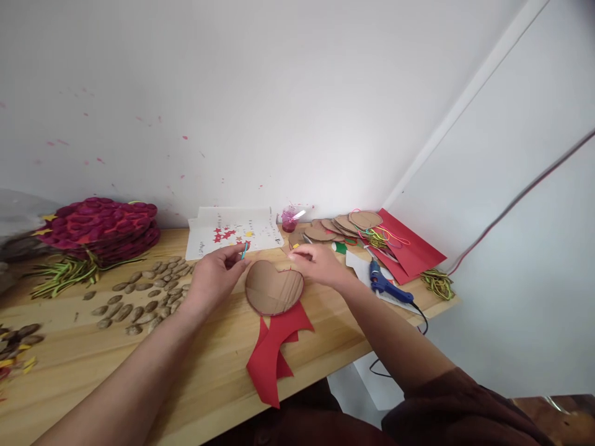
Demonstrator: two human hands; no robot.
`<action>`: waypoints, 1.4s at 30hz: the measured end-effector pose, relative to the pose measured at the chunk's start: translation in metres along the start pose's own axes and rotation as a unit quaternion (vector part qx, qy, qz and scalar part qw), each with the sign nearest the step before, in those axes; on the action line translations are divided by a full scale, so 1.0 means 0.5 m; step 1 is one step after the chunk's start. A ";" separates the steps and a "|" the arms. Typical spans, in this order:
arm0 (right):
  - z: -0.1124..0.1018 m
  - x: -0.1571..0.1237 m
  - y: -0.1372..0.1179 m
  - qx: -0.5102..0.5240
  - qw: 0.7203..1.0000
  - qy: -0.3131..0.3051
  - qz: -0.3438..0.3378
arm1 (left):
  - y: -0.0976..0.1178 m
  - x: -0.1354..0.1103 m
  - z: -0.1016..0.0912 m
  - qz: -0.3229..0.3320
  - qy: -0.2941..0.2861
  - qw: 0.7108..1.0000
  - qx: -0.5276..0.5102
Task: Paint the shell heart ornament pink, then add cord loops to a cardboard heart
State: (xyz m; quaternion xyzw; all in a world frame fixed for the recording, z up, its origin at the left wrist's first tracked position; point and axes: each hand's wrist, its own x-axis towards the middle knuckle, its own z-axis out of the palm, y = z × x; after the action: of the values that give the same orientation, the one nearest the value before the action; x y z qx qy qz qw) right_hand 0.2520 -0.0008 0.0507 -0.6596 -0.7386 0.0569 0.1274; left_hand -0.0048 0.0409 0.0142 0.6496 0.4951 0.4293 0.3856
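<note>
My left hand (218, 272) pinches a thin light-blue strip (244, 250) between thumb and forefinger, just left of a heart-shaped cardboard piece (274, 288). The heart lies flat and has a dark red edge. At its upper right is my right hand (318, 263), fingers closed together. A small yellow bit (295, 246) shows by those fingertips; whether they hold it I cannot tell. Red paper offcuts (276, 353) stick out from under the heart toward the table's front edge.
Left are loose brown seeds or nuts (153, 297) and a stack of magenta-covered hearts (102, 226). White paper (237, 223) bears small stars. On the right lie cardboard shapes (365, 220), red sheets (406, 248) and a corded blue glue gun (385, 285). A pink-stained jar (289, 222) stands behind.
</note>
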 end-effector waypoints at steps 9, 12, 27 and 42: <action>-0.035 0.034 0.202 -0.244 0.951 0.065 0.179 | 0.015 -0.026 0.019 0.089 -0.107 0.973 0.184; -0.029 0.039 0.225 -0.280 0.939 0.056 0.193 | 0.024 -0.039 0.024 0.106 -0.172 0.954 0.219; -0.032 0.090 0.238 -0.299 0.924 0.014 0.238 | 0.052 -0.046 0.022 0.112 -0.252 0.921 0.275; -0.075 0.087 0.266 -0.208 0.957 0.068 0.193 | 0.054 -0.045 0.021 0.108 -0.255 0.916 0.290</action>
State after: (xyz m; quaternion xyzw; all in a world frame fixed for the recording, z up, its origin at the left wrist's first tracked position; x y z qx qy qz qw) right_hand 0.3852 0.0556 0.0582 -0.8035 -0.5826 -0.1198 0.0240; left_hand 0.0100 0.0123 0.0316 0.8697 0.4097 0.1253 0.2451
